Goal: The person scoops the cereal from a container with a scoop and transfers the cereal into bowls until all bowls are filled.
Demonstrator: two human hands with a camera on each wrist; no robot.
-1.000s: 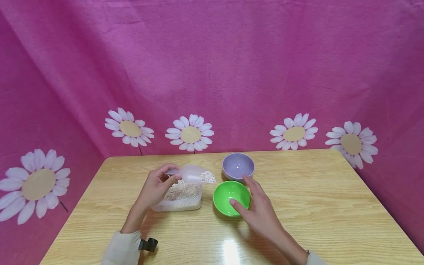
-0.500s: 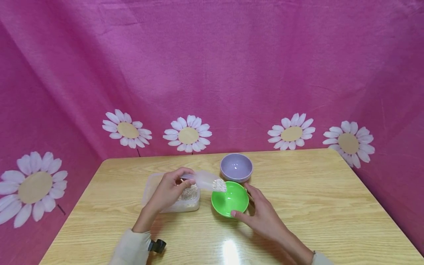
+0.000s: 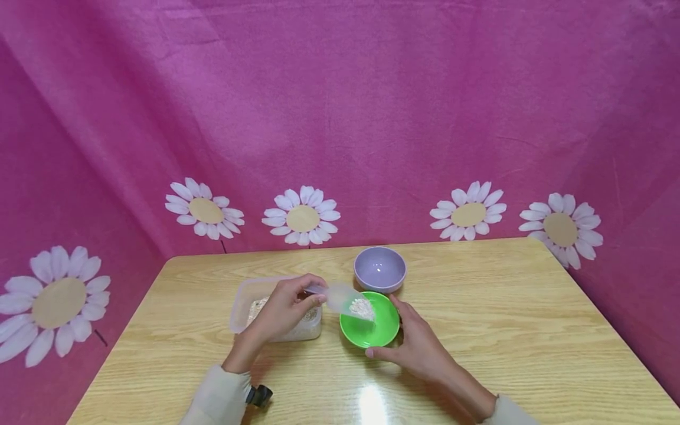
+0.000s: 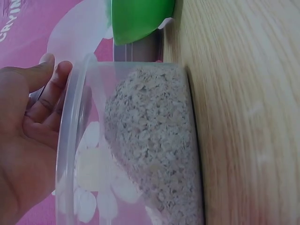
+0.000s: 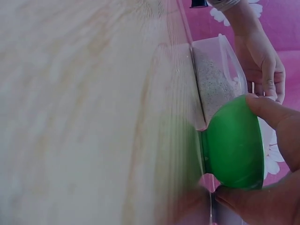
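Note:
My left hand [image 3: 284, 308] pinches the handle of a translucent plastic scoop [image 3: 339, 296], with pale rolled oats [image 3: 362, 308] near its tip. The scoop's tip is over the inside of a green bowl [image 3: 383, 329]. On the bowl's right side, my right hand [image 3: 422, 348] holds it, thumb at the near rim and fingers at the far right rim; the right wrist view shows the bowl [image 5: 236, 145] between them. Under and behind my left hand stands a clear plastic container [image 3: 240, 307], partly hidden by it. The left wrist view shows oats [image 4: 154, 126] heaped against its wall.
A purple bowl [image 3: 379, 270] stands just behind the green one, close to it. The wooden table [image 3: 494, 307] runs back to a pink cloth [image 3: 382, 118] printed with white daisies. A black strap device [image 3: 260, 395] sits at my left wrist.
My left hand has carried the scoop of oats rightward from above the container to over the green bowl, its tip now tilted lower. My right hand's thumb has moved from inside the bowl to its near rim.

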